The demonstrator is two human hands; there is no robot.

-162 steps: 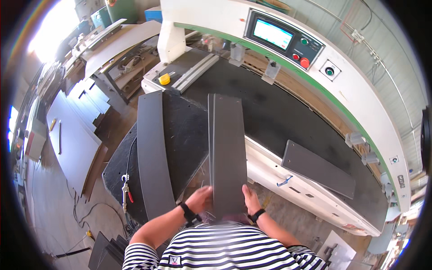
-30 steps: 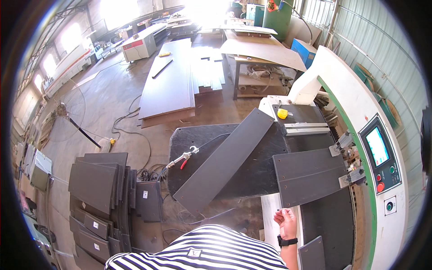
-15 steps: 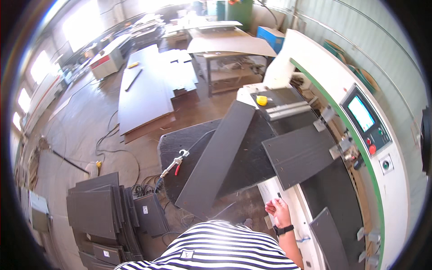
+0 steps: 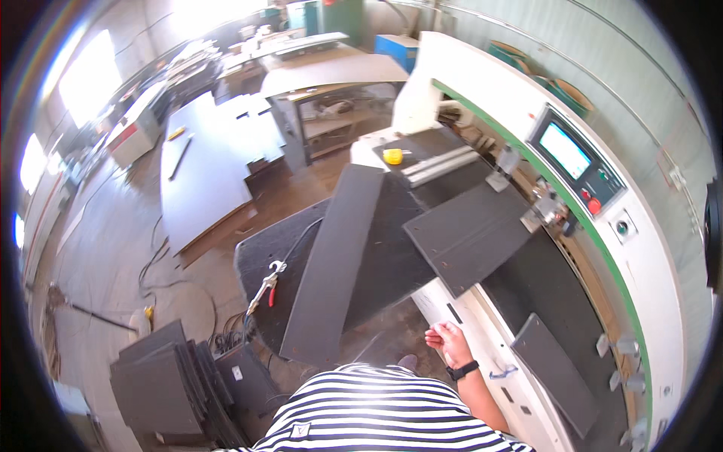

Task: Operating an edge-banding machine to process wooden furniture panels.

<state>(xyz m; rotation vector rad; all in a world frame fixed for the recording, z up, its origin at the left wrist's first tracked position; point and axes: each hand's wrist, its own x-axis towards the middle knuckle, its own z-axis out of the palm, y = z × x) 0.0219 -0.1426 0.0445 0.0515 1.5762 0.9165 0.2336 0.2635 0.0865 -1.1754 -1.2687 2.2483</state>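
My right hand (image 4: pixel 449 344), a dark watch (image 4: pixel 462 370) on its wrist, is held in front of the white side of the machine (image 4: pixel 506 369). Its fingers are loosely bent and a little apart, with nothing visible in them. My left hand is out of view. Just beyond the right hand, a dark rectangular panel (image 4: pixel 471 237) lies on the machine bed, its far side by the metal clamps (image 4: pixel 544 209). A smaller dark panel (image 4: pixel 556 373) rests farther right. A long dark panel (image 4: pixel 333 260) lies across the black table (image 4: pixel 260 248), beside an air blow gun (image 4: pixel 267 286) with a red lever.
Dark panels (image 4: pixel 154 384) are stacked on the floor at lower left. A yellow tape measure (image 4: pixel 392 156) sits at the machine's far end. The control screen (image 4: pixel 565 151) is on the right, near a red button (image 4: pixel 594 206). Large pale sheets (image 4: pixel 199 166) lie farther back, and cables (image 4: pixel 154 264) cross the floor.
My view has turned right, so the machine and table appear shifted left. My right hand stays beside the machine's white side. The panels keep their places.
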